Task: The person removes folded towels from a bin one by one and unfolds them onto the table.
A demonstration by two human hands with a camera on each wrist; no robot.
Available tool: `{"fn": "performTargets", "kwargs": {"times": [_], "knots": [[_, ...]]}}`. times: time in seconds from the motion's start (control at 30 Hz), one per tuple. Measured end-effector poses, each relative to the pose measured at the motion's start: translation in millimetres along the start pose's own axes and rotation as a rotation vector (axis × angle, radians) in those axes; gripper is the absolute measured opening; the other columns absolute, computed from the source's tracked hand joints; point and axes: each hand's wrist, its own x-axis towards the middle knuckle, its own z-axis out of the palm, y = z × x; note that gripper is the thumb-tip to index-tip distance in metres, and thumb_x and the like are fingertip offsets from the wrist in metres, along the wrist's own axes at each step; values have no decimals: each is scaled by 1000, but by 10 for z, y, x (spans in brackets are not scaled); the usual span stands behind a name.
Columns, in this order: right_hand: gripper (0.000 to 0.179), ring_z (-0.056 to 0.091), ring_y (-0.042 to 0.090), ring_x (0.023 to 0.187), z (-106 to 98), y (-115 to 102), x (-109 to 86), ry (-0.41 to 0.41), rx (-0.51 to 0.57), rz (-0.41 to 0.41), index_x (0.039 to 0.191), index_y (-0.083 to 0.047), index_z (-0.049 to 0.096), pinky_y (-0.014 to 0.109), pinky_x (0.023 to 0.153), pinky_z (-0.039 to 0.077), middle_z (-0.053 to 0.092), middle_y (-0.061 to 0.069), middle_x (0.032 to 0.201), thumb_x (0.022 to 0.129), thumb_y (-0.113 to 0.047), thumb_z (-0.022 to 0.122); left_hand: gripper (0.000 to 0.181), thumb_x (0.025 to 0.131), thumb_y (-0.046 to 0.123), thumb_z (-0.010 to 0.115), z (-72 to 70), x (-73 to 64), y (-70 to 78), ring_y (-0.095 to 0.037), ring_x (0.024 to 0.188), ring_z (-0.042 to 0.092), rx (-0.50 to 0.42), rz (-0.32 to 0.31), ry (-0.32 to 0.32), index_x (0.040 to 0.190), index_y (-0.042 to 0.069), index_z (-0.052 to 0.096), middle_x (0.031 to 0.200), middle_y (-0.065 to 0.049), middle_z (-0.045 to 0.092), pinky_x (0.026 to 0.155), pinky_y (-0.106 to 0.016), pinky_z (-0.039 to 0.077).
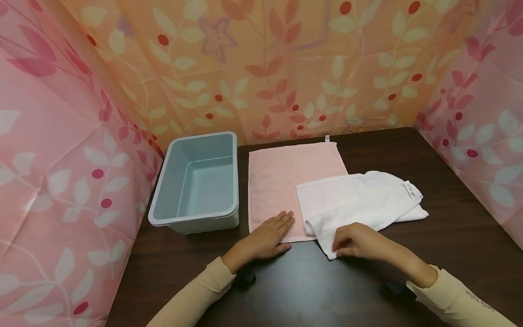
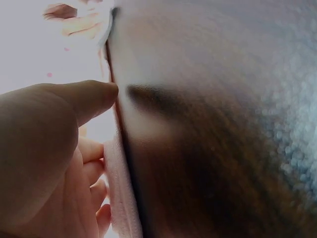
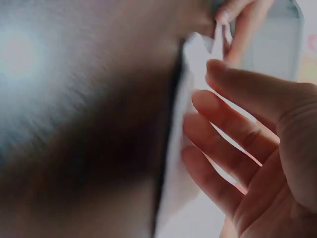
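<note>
A pink towel point(image 1: 286, 181) lies spread flat on the table. My left hand point(image 1: 269, 236) rests on its near edge with straight fingers, the thumb over the table side. A white towel point(image 1: 359, 200) overlaps the pink one from the right, with a rolled fold at its near left. At its near corner my right hand point(image 1: 357, 241) pinches the cloth between thumb and bent fingers. In the right wrist view the fingers point(image 3: 213, 134) are bent along the white edge. The left wrist view shows the left thumb point(image 2: 99, 96) beside the pink edge.
A grey-blue plastic basin point(image 1: 196, 213) stands on the left of the dark wooden table point(image 1: 294, 290). Patterned curtains point(image 1: 286, 81) hang behind and on both sides. The white towel bears a label point(image 1: 412, 190) at its right end; a small tag point(image 1: 327, 139) sticks out from the pink one.
</note>
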Motion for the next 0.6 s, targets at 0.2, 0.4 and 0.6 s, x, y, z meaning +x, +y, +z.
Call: {"fn": "performTargets", "kwargs": {"times": [0.2,0.4,0.6], "knots": [[10,59,-6,75,-434,150,-145,211,15,260,93,-15,78,20,66,54,75,-2,85,83,-15,79,74,101,42,51,-30,-6,10,-25,156,15,-13,6,3,158,8,21,168,-8,15,125,-41,25],[25,53,-12,72,-1019,516,-536,435,-143,674,104,-9,77,17,60,47,76,18,99,88,-28,76,69,102,38,51,-51,34,1,-25,155,20,-24,15,45,157,6,25,167,-9,21,125,-40,26],[44,39,-22,69,-1217,907,-887,488,-182,852,114,-3,72,19,55,42,71,29,107,90,-39,71,68,102,36,50,-134,180,0,-25,155,21,12,49,116,156,3,25,166,-11,21,124,-39,27]]}}
